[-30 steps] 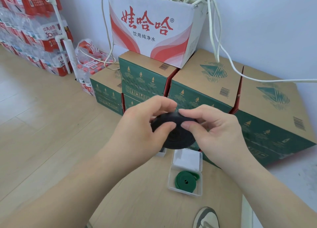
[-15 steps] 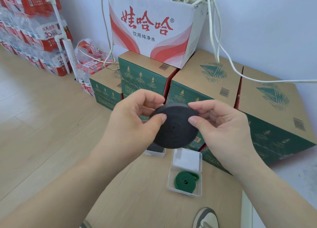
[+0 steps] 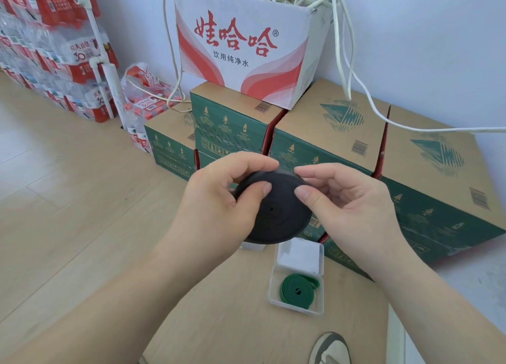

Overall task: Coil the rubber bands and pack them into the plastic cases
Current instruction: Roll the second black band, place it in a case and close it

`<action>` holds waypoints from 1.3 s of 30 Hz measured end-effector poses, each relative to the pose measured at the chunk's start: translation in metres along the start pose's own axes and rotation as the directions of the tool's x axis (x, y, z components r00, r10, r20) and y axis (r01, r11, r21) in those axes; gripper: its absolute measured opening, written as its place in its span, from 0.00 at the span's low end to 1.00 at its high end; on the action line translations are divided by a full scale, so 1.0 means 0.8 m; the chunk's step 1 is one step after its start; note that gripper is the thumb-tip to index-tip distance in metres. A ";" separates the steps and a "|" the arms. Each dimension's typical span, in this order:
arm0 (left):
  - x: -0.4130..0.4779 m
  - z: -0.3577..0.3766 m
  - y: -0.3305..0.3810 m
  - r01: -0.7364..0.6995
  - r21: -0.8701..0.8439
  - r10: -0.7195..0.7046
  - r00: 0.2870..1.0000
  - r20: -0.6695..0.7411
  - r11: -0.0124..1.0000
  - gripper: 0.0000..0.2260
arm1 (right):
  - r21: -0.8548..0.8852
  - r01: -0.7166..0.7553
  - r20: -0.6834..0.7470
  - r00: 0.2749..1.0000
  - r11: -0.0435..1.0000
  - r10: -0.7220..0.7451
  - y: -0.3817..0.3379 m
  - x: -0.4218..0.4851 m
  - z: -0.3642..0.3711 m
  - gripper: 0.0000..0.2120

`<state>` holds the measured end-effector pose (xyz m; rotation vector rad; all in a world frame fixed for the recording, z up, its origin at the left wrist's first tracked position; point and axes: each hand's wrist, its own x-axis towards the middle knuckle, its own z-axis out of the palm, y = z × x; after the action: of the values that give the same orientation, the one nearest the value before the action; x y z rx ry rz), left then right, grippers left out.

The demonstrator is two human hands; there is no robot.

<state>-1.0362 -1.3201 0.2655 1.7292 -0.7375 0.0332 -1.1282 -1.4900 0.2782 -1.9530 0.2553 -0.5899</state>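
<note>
Both hands hold a tightly coiled black rubber band (image 3: 276,213) in mid-air, its flat spiral face turned toward me. My left hand (image 3: 216,199) grips its left edge with thumb on the face and fingers over the top. My right hand (image 3: 347,204) pinches the upper right edge. Below, an open clear plastic case (image 3: 298,306) lies on a cardboard surface (image 3: 219,322), holding a coiled green rubber band (image 3: 298,288); its lid (image 3: 299,255) is folded back. A second clear case (image 3: 252,245) peeks out under the black coil, mostly hidden.
Green-and-brown cartons (image 3: 342,133) are stacked behind along the wall, topped by a white-and-red box (image 3: 241,46) full of white cables (image 3: 345,57). Shrink-wrapped water bottles (image 3: 49,51) stand at far left on the wooden floor (image 3: 68,199). A shoe (image 3: 331,350) shows at the bottom.
The black coil was lifted and turned flat-face toward me half a second ago; now both hands have shifted their fingers closer over its top edge and lowered it slightly.
</note>
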 end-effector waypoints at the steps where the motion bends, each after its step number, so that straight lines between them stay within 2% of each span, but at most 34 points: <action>1: 0.000 0.000 0.000 0.017 -0.013 -0.017 1.000 -0.010 1.000 0.14 | 0.002 0.003 -0.007 1.000 1.000 -0.003 0.001 0.000 0.000 0.14; 7: 0.000 0.001 0.000 0.050 -0.038 -0.049 0.999 0.019 0.998 0.14 | -0.046 0.028 0.050 0.998 0.999 -0.025 -0.001 0.001 -0.001 0.15; 12: -0.003 0.003 0.002 0.055 -0.055 -0.055 0.998 -0.013 0.997 0.14 | -0.019 0.005 0.007 1.000 1.000 -0.005 0.002 0.000 0.004 0.16; 15: -0.003 0.005 0.002 0.080 -0.030 -0.078 0.996 0.038 0.996 0.12 | -0.038 0.029 -0.027 0.999 0.999 -0.030 0.000 -0.002 0.009 0.17; 19: -0.002 0.006 0.003 0.074 -0.012 -0.072 0.991 0.116 0.997 0.10 | -0.118 0.077 0.020 0.997 0.990 -0.075 0.002 -0.004 0.015 0.17; 21: 0.000 0.004 0.004 0.057 -0.010 -0.056 0.993 0.101 0.998 0.11 | -0.079 0.055 0.017 0.998 0.995 -0.054 0.001 -0.004 0.017 0.17; 25: -0.001 0.004 0.002 0.047 -0.052 -0.046 0.998 0.034 0.998 0.12 | -0.004 0.013 -0.039 0.999 1.000 -0.014 -0.001 -0.001 0.014 0.10; 30: 0.001 0.001 0.001 0.046 -0.038 -0.047 0.999 -0.020 0.998 0.13 | 0.062 -0.032 -0.023 0.999 0.998 0.033 0.001 -0.001 0.013 0.16; 34: 0.003 -0.003 -0.002 0.104 -0.004 -0.103 0.989 0.104 0.995 0.12 | 0.091 -0.073 -0.068 0.995 0.993 0.079 0.002 -0.001 0.011 0.14; 37: 0.001 -0.002 0.000 0.060 0.066 -0.069 0.985 0.156 0.996 0.10 | 0.053 -0.065 -0.055 0.996 0.996 0.068 -0.001 -0.002 0.010 0.13; 39: 0.000 -0.002 0.000 0.056 0.035 -0.062 0.982 0.180 0.998 0.10 | 0.062 -0.069 -0.048 0.996 0.996 0.072 -0.002 -0.003 0.009 0.13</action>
<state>-1.0354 -1.3189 0.2657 1.7978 -0.8217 -0.1568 -1.1268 -1.4825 0.2763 -1.8654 0.3324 -0.5941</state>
